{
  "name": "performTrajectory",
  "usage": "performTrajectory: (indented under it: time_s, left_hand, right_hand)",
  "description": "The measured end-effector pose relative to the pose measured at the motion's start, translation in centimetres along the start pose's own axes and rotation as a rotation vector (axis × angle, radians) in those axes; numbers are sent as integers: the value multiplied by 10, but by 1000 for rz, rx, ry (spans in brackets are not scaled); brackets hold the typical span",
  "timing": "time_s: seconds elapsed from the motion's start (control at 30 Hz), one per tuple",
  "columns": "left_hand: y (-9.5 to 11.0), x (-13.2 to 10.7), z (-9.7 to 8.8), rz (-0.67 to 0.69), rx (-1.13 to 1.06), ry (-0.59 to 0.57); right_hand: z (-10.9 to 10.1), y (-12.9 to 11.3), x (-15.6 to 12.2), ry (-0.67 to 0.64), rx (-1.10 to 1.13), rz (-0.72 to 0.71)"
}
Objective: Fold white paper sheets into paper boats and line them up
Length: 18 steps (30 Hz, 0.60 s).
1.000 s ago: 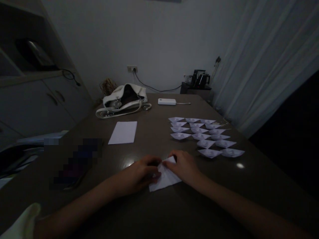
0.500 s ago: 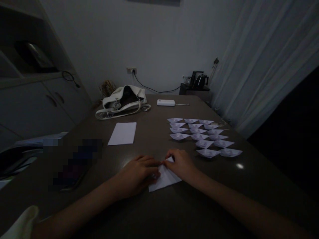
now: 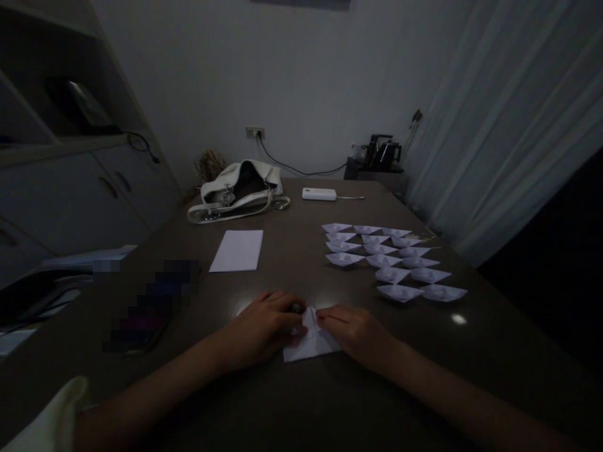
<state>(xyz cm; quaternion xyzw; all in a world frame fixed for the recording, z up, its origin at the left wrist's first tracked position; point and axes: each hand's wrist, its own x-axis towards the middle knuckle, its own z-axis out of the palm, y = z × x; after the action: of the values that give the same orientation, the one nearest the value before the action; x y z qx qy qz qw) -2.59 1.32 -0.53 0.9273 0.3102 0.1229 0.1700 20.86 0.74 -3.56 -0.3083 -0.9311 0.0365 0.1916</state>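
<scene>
A folded piece of white paper (image 3: pixel 313 344) with a pointed top lies on the table in front of me. My left hand (image 3: pixel 271 323) is closed on its left side, the fingertips curled at the edge and partly hidden. From the right, my right hand (image 3: pixel 360 329) pinches the paper near its upper slope with thumb and fingers. Several small folded paper boats (image 3: pixel 384 260) stand in rows beyond my right hand. A stack of white paper sheets (image 3: pixel 237 250) rests farther off to the left.
The brown table (image 3: pixel 292 276) also bears a white handbag (image 3: pixel 240 188) and a white power bank (image 3: pixel 319 194) with a short cable at the far end. A blurred-out phone-like object (image 3: pixel 151 307) lies at left. A black kettle (image 3: pixel 389 154) stands beyond the table.
My right hand has moved from the paper's peak down its right slope, its fingers now lower and flatter. The left hand stays at the left side. The view has shifted slightly left.
</scene>
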Motion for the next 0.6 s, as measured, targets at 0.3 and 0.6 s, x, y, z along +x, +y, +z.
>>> performTrajectory:
  time_s: [0.3, 0.6]
  left_hand:
    - [5, 1, 0, 37, 82, -15]
    - [2, 2, -2, 92, 60, -32]
  right_hand:
    - [-1, 2, -2, 54, -122, -224]
    - [-3, 5, -1, 42, -67, -262]
